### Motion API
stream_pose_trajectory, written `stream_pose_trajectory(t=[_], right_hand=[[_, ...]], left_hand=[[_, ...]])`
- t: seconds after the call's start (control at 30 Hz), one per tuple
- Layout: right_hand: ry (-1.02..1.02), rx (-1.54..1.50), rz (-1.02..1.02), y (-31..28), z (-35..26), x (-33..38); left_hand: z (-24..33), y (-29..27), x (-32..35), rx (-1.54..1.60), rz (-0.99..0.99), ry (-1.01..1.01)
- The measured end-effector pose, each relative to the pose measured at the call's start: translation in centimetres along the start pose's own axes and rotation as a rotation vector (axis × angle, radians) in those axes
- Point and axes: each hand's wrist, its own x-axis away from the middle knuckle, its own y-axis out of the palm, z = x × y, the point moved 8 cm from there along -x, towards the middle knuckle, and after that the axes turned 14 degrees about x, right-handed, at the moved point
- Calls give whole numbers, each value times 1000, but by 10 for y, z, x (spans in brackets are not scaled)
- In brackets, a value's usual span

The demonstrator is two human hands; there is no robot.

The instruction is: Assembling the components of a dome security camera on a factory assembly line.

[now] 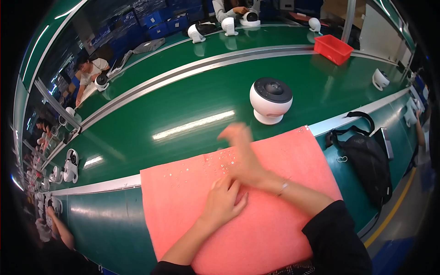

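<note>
A pink mat point(275, 220) lies in front of me at the edge of the green belt, with several tiny shiny pieces, likely small screws, scattered over its far part. My left hand point(223, 201) rests on it with curled fingers; whatever they hold, if anything, is hidden. Just beyond and against it is my right hand point(243, 158), raised over the small pieces and smeared by motion, so its fingers cannot be made out well. Past the mat stands a white round camera point(271, 100) with a black face, upright on its base and apart from both hands.
The green conveyor belt point(197, 110) runs across, with a metal rail point(183, 73) behind it. A red bin point(333, 49) and another white camera point(380, 79) stand farther right. A black bag point(366, 156) lies right of the mat. Co-workers sit at the far side and left.
</note>
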Motion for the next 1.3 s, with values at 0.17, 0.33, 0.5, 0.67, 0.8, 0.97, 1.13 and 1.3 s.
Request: stream_pose_trajectory(t=[0.17,0.33,0.5,0.67,0.8,0.97,1.13,1.3], right_hand=[[-112,-136,-521,57,-5,36],[-151,-49,-487,50,-3,34],[-98,725,175,-36,26,-31],[281,721,269,-98,143,-20],[418,654,306,-109,152,-21],[422,464,428,-146,180,-19],[456,-582,331,-149,182,-22],[176,-729,106,-160,128,-39]], left_hand=[[-9,3,9,162,-39,-37],[-6,5,9,113,5,33],[5,-4,4,16,46,121],[1,1,1,36,8,82],[-2,-1,3,47,-2,55],[2,0,-1,45,4,70],[1,0,0,23,14,63],[6,2,-5,39,2,72]])
